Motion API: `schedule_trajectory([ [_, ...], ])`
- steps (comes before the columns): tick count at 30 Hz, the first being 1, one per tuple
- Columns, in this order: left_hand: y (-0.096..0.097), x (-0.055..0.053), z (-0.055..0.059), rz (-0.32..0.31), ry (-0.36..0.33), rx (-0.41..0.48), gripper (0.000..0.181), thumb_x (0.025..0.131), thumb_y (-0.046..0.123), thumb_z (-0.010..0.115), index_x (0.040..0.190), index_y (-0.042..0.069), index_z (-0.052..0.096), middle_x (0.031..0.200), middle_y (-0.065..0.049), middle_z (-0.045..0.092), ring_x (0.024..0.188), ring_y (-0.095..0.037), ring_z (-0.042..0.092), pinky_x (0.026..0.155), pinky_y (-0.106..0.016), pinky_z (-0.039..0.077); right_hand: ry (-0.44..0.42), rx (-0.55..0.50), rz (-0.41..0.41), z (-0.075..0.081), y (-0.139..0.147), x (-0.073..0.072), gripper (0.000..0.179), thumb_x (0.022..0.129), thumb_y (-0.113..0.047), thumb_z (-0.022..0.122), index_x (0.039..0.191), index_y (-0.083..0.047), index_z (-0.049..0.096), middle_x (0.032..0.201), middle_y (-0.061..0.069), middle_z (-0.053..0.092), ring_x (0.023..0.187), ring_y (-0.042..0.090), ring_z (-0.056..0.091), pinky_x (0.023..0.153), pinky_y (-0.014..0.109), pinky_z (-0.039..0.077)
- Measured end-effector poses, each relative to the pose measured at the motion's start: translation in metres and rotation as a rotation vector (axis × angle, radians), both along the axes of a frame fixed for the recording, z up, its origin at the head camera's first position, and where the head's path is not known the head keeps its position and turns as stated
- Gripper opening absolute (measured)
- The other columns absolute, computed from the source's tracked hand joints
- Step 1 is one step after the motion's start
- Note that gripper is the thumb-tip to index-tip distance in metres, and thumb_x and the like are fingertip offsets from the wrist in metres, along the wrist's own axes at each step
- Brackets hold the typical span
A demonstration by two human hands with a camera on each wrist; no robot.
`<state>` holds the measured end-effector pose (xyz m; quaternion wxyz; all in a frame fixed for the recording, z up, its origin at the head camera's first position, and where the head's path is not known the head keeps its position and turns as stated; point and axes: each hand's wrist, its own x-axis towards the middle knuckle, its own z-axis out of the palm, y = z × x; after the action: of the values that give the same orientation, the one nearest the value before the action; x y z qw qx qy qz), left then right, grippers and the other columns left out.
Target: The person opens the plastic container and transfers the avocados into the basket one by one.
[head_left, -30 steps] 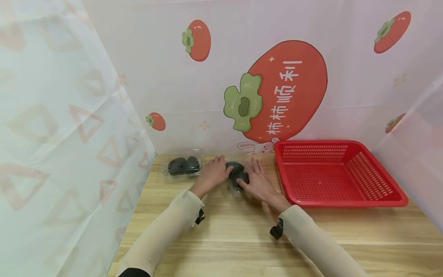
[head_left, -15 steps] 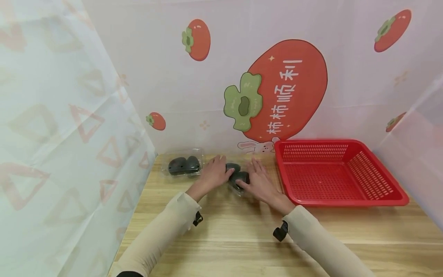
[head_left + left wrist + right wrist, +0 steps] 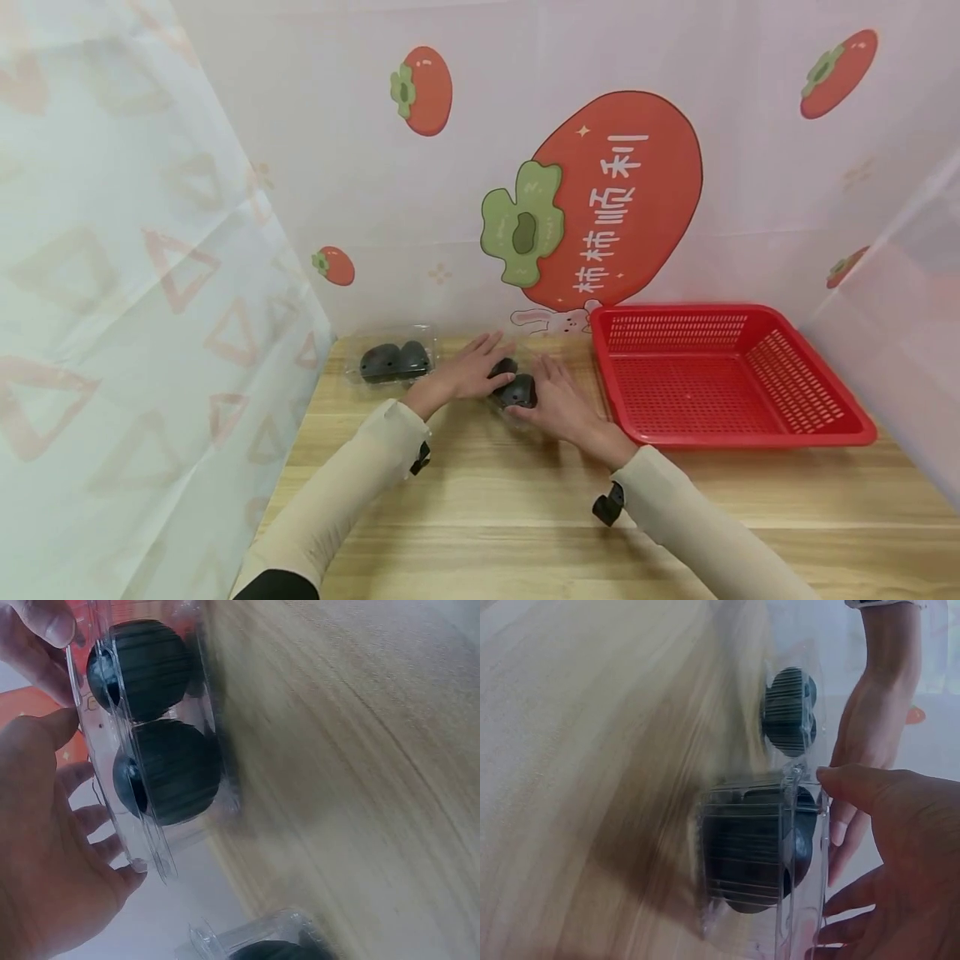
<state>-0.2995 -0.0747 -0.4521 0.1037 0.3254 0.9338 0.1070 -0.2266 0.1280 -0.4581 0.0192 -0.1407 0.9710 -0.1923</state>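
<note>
A clear plastic clamshell box (image 3: 161, 859) with two dark green, avocado-like fruits (image 3: 169, 772) stands on the table between my hands. In the head view my left hand (image 3: 472, 373) lies over its left part, fingers stretched and thumb crossing the lid, partly hiding the far fruit. The left wrist view shows that thumb and fingertips touching the lid. My right hand (image 3: 558, 408) lies along the right side of the box, fingers extended. In the right wrist view its thumb (image 3: 847, 784) touches a lid corner and its other fingers are near the lid edge.
A second clear box (image 3: 431, 333) with two similar dark fruits (image 3: 380, 361) stands to the left at the back. An empty red plastic basket (image 3: 735, 439) stands to the right. A printed cloth wall (image 3: 420, 292) rises behind the wooden table (image 3: 480, 508).
My left hand has turned and stretched its fingers, covering more of the far fruit. My right hand has shifted slightly along the box's right side. The second box and basket stay in place.
</note>
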Motion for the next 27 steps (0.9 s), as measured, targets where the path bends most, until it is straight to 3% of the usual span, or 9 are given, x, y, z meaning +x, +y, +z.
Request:
schedule_trajectory([
  [6, -0.001, 0.007, -0.001, 0.038, 0.013, -0.032, 0.067, 0.112, 0.052, 0.043, 0.170, 0.021, 0.028, 0.177, -0.015, 0.013, 0.163, -0.038, 0.014, 0.126, -0.055, 0.029, -0.016, 0.054, 0.046, 0.007, 0.003, -0.002, 0.095, 0.091, -0.044, 0.082, 0.157, 0.009, 0.040, 0.164, 0.035, 0.033, 0.153, 0.052, 0.033, 0.119, 0.061, 0.036],
  [17, -0.002, 0.033, 0.000, 0.150, 0.003, -0.073, 0.067, 0.113, 0.051, 0.043, 0.170, 0.020, 0.027, 0.177, -0.017, 0.015, 0.163, -0.038, 0.015, 0.122, -0.062, 0.033, -0.079, -0.002, 0.070, 0.005, 0.004, 0.000, 0.087, 0.090, -0.033, 0.084, 0.157, 0.007, 0.044, 0.169, 0.032, 0.026, 0.156, 0.053, 0.024, 0.119, 0.065, 0.033],
  [22, -0.004, 0.043, 0.004, 0.194, 0.027, -0.085, 0.067, 0.112, 0.050, 0.045, 0.169, 0.018, 0.028, 0.175, -0.020, 0.018, 0.161, -0.040, 0.019, 0.122, -0.065, 0.031, -0.044, -0.034, 0.097, 0.001, 0.007, 0.000, 0.082, 0.091, -0.029, 0.083, 0.156, 0.006, 0.046, 0.168, 0.032, 0.028, 0.157, 0.051, 0.024, 0.121, 0.064, 0.031],
  [27, -0.009, 0.051, 0.005, 0.222, 0.046, -0.093, 0.068, 0.112, 0.049, 0.046, 0.169, 0.015, 0.030, 0.174, -0.023, 0.019, 0.161, -0.041, 0.020, 0.124, -0.060, 0.030, 0.023, -0.077, 0.135, -0.003, 0.012, 0.000, 0.072, 0.092, -0.023, 0.083, 0.150, 0.007, 0.052, 0.165, 0.034, 0.033, 0.155, 0.051, 0.027, 0.120, 0.064, 0.031],
])
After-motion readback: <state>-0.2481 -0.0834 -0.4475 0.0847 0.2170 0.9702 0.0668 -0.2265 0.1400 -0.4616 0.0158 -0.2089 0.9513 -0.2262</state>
